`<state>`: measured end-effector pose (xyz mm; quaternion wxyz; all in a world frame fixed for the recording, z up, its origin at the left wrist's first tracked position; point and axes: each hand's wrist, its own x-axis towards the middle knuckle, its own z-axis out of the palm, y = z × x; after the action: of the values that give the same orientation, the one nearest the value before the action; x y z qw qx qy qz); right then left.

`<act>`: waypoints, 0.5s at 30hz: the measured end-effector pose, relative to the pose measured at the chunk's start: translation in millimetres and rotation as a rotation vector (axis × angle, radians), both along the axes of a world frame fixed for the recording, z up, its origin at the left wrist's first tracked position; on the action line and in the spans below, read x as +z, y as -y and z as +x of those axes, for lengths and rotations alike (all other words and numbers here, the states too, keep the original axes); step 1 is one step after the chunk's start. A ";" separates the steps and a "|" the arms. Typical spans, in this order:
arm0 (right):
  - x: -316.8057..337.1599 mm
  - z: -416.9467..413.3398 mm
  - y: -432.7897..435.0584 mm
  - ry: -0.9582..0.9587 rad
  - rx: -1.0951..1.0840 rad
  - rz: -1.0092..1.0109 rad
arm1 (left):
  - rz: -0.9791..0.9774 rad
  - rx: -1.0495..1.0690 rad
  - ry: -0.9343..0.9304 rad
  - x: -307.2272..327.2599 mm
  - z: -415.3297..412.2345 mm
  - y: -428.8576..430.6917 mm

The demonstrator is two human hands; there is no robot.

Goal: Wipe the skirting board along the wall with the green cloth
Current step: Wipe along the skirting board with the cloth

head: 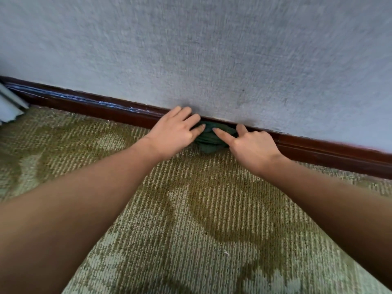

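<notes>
A dark red-brown skirting board (89, 103) runs along the foot of the grey textured wall, sloping down from left to right. A bunched dark green cloth (209, 140) lies against the board where it meets the carpet. My left hand (172, 133) rests palm down on the cloth's left side, fingers reaching up to the board's top edge. My right hand (250, 144) presses the cloth's right side with thumb and forefinger spread over it. Most of the cloth is hidden between the two hands.
Green and beige patterned carpet (203, 219) covers the floor below the board. A white object (9, 102) stands on the carpet at the far left edge, against the board. The board continues right (339, 154) to the frame edge.
</notes>
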<state>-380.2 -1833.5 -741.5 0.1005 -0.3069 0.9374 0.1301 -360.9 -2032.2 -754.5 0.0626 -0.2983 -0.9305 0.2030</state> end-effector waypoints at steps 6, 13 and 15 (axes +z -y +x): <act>7.0 -0.8 33.4 0.008 0.025 -0.042 | -0.114 -0.059 -0.138 17.4 0.9 29.7; 6.2 -5.1 78.8 -0.005 0.096 -0.082 | -0.112 0.018 -0.147 22.1 5.9 66.9; 4.6 -5.2 73.5 -0.032 0.127 -0.089 | -0.077 0.022 -0.160 21.5 8.1 66.0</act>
<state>-385.3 -1907.0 -736.9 0.0635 -0.3679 0.9223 0.0994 -352.8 -2098.2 -733.0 0.1232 -0.2731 -0.9172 0.2626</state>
